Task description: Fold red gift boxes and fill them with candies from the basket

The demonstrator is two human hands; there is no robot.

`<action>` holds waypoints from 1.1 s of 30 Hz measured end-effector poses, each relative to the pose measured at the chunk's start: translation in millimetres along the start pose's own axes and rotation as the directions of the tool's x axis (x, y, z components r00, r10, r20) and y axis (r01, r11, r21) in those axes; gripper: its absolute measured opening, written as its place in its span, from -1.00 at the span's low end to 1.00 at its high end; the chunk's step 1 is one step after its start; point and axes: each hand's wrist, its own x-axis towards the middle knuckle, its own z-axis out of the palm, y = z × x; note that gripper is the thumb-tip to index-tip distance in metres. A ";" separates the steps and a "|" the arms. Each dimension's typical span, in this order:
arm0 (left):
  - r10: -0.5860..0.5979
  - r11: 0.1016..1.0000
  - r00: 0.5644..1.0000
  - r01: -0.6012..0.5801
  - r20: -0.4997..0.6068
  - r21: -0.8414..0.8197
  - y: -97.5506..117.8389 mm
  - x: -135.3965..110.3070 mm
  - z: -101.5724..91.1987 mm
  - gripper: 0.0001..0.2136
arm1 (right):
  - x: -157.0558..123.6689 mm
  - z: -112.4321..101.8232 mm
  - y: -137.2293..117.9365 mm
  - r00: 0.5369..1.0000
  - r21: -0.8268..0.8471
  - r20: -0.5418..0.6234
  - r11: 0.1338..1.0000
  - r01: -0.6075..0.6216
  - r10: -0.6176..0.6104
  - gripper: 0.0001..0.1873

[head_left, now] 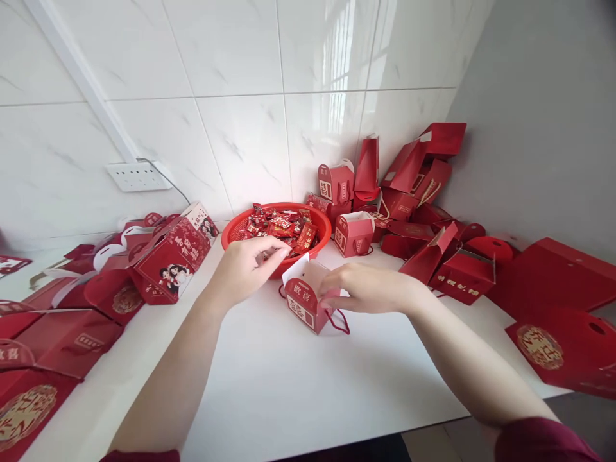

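- Red card forms the small open box (302, 307) on the white tabletop (308, 391), standing upright between the two hands, a dark red cord handle (342, 324) looped out at its right side
- Left hand (245, 266): thumb and forefinger nearly meet at the tips, the other fingers curled behind; it hangs over the front of the red basket (329, 232), above and just left of the box; whether anything small is pinched there, I cannot tell
- Right hand (353, 287): fingers bent and loosely together, reaching across the box's right side at the open top; how firmly they touch it, or whether they grip, I cannot tell
- Hidden: the right hand covers part of the box's inside, so its contents cannot be made out; the left hand blocks the basket's near left side, though wrapped packets (282, 226) show beyond it
- Cut off: the boxes at far left (29, 410) and the large box at far right (563, 350) run out of view; both sleeves leave at the bottom
- Edges: white surface shows between the forearms, from the box to the table's near edge; the basket sits just behind the box, another small box (355, 234) to its right rear, with piled boxes (404, 212) beyond
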 end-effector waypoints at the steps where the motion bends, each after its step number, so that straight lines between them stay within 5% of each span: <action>1: 0.023 0.999 0.999 -0.024 0.030 0.036 1.5 -0.3 3.1 -0.80 | 5.8 -7.6 -3.0 1.000 0.040 0.008 0.999 0.012 -0.012 -0.75; 6: 0.153 0.958 0.968 -0.195 0.198 0.211 -8.9 -4.6 36.9 -0.79 | 16.6 -21.6 -6.4 0.984 0.146 -0.174 0.988 0.054 -0.028 -0.72; 9: 0.200 0.951 0.935 -0.257 0.294 0.173 -11.8 -6.7 43.3 -0.81 | 12.4 -16.2 4.1 0.999 0.144 -0.042 0.989 -0.028 0.035 -0.71; 14: -0.004 0.988 0.931 -0.053 0.364 0.147 -8.1 -7.8 30.9 -0.60 | 3.6 -13.0 18.4 0.971 0.063 0.146 0.978 -0.200 0.189 -0.80; 18: -0.066 0.990 0.931 0.016 0.360 0.139 -11.6 -10.8 25.6 -0.63 | 5.0 -11.9 15.8 0.934 0.060 0.201 0.948 -0.311 0.294 -0.62; 21: -0.115 0.989 0.923 0.072 0.368 0.128 -13.1 -15.4 24.5 -0.76 | 8.8 -5.3 10.3 0.937 0.018 0.186 0.952 -0.306 0.297 -0.92; 28: -0.179 0.979 0.867 0.107 0.465 0.176 -8.0 -27.8 33.5 -0.69 | 9.5 10.4 3.7 0.956 -0.115 0.127 0.961 -0.251 0.265 -0.31; 33: -0.187 0.977 0.837 0.103 0.514 0.188 -6.2 -33.7 39.9 -0.56 | 6.5 11.1 4.0 0.945 -0.185 0.095 0.938 -0.293 0.314 -0.17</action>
